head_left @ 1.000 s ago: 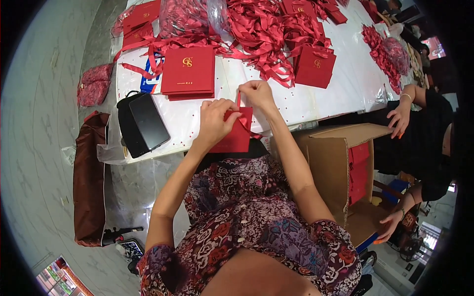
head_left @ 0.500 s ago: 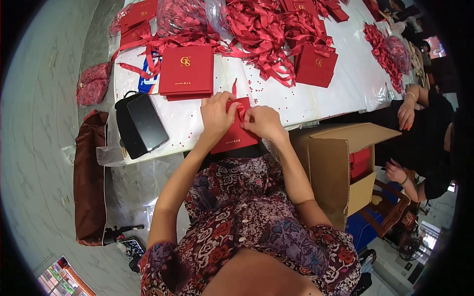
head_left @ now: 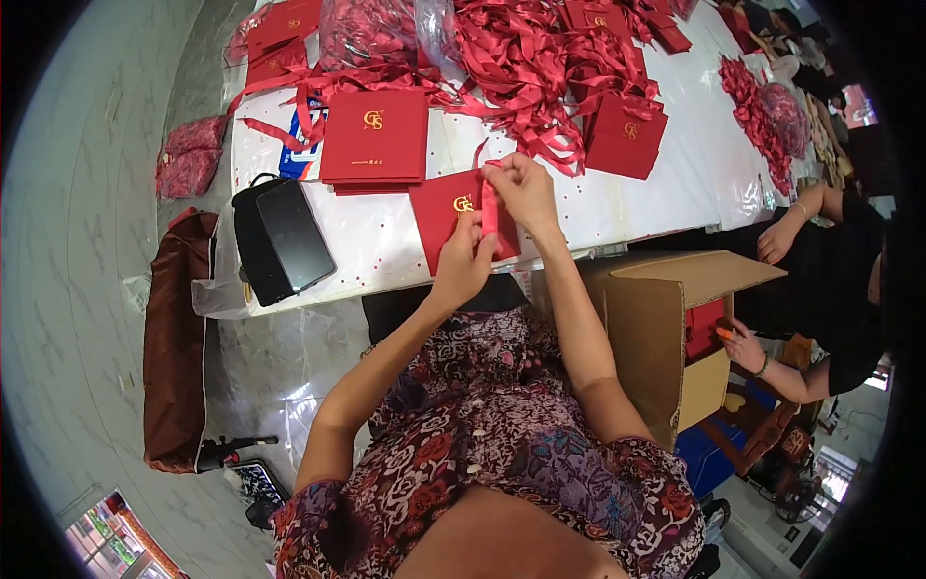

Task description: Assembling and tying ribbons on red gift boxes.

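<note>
In the middle, the right hand (head_left: pixel 530 197) pinches a red ribbon (head_left: pixel 490 206), long way up and down; I can't tell the left hand's (head_left: pixel 464 270) grip.

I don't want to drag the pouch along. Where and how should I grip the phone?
Probably by its long edges near the middle, coming from above and the right. The phone lies slanted, dark glossy face up, on the black pouch; its right edge faces the white tabletop, while pouch shows along its left.
</note>
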`<state>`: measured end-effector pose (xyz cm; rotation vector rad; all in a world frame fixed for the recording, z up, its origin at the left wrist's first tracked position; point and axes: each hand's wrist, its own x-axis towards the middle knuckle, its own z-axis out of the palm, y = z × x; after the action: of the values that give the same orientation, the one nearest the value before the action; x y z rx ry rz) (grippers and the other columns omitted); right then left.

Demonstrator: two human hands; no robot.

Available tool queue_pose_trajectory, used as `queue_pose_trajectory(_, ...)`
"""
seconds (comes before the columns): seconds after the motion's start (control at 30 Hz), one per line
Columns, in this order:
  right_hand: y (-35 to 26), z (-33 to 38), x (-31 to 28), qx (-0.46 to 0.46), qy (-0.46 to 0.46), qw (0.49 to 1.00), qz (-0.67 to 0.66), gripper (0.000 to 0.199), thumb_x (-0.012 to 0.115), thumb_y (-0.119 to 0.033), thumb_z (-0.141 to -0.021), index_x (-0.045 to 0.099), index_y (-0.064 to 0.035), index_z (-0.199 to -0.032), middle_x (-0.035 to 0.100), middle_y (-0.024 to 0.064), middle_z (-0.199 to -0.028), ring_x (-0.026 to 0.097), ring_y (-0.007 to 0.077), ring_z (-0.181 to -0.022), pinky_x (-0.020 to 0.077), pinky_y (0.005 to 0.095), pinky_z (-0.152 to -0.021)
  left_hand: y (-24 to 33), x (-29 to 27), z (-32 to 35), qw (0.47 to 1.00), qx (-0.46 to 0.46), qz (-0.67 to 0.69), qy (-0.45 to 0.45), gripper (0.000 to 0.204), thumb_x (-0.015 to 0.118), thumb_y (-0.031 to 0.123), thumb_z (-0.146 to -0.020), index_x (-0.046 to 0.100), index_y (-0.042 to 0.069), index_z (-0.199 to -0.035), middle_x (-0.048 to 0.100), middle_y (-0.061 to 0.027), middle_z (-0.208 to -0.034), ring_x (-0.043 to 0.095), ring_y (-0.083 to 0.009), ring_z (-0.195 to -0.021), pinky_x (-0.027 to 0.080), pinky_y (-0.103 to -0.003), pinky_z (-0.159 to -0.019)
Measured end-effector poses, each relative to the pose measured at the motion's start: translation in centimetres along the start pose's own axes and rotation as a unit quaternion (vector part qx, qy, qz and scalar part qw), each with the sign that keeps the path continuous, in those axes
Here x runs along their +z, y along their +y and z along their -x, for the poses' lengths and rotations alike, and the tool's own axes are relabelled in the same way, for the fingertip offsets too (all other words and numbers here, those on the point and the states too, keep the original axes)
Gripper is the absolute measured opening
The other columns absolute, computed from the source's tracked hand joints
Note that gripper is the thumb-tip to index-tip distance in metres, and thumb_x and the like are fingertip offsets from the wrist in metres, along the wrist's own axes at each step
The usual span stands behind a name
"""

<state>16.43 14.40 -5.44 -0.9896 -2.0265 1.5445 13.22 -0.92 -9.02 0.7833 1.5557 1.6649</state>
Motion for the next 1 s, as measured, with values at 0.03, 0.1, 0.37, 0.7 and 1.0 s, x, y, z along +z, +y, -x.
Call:
queue_pose_trajectory(0.03,0.4,-0.1,-0.4,-0.022,0.036,0.997,0.058,0.025,0.072,-0.023,-0.087,0.063,-0.0010,-0.080,0.065,0.0054,-0.062,0.062,0.0138,-0.055,0.0470,0.0301,-0.055,-0.1,-0.5,0.4,0.999,-0.019,-0.028,0.000,0.028,0.055,0.006,-0.097,0.045,-0.002,-0.122,0.061,-0.0050,-0.085,0.059,-0.0079,-0.075,0.047,-0.021,-0.067)
queue_pose_trajectory(0.1,1.7,-0.3,-1.4,-0.030,0.049,0.990,0.126,0.023,0.072,-0.024,-0.085,0.063,-0.0027,-0.082,0.064,0.0061,-0.062,0.063,0.0214,-0.057,0.0481,0.0354,-0.058,-0.4,-1.7,0.7,0.998,-0.038,-0.055,-0.002,0.022,0.055,0.006,-0.097,0.047,-0.001,-0.117,0.061,-0.0039,-0.083,0.058,-0.0069,-0.073,0.046,-0.021,-0.066)
queue_pose_trajectory(0.37,-0.7,2.1,-1.2,-0.277,0.045,0.933,0.225,0.022,0.071,-0.010,-0.083,0.062,-0.0049,-0.103,0.063,0.0109,-0.097,0.063,0.0246,-0.087,0.0504,0.0347,-0.071,1.0,-6.1,-1.3,0.996,-0.077,-0.038,0.016,0.010,0.062,0.011,-0.095,0.062,0.002,-0.099,0.062,0.0013,-0.080,0.057,-0.0038,-0.068,0.047,-0.019,-0.061)
queue_pose_trajectory(0.7,-0.8,3.7,1.2,-0.236,-0.160,0.948,0.139,0.017,0.068,-0.013,-0.088,0.065,-0.0041,-0.101,0.061,0.0111,-0.084,0.061,0.0272,-0.077,0.0481,0.0352,-0.071,1.5,-7.6,-1.5,0.989,-0.104,0.102,0.021,0.014,0.060,0.006,-0.096,0.059,0.000,-0.109,0.067,-0.0059,-0.092,0.066,-0.0099,-0.081,0.056,-0.023,-0.075)
queue_pose_trajectory(1.0,-1.0,4.5,1.9,-0.211,-0.148,0.945,0.199,0.014,0.070,-0.018,-0.085,0.066,-0.0051,-0.088,0.062,0.0104,-0.084,0.064,0.0307,-0.076,0.0507,0.0395,-0.067,2.4,-6.5,-0.3,0.993,-0.013,-0.080,0.089,0.013,0.055,0.001,-0.095,0.055,-0.003,-0.108,0.059,-0.0143,-0.101,0.066,-0.0197,-0.078,0.057,-0.029,-0.072)
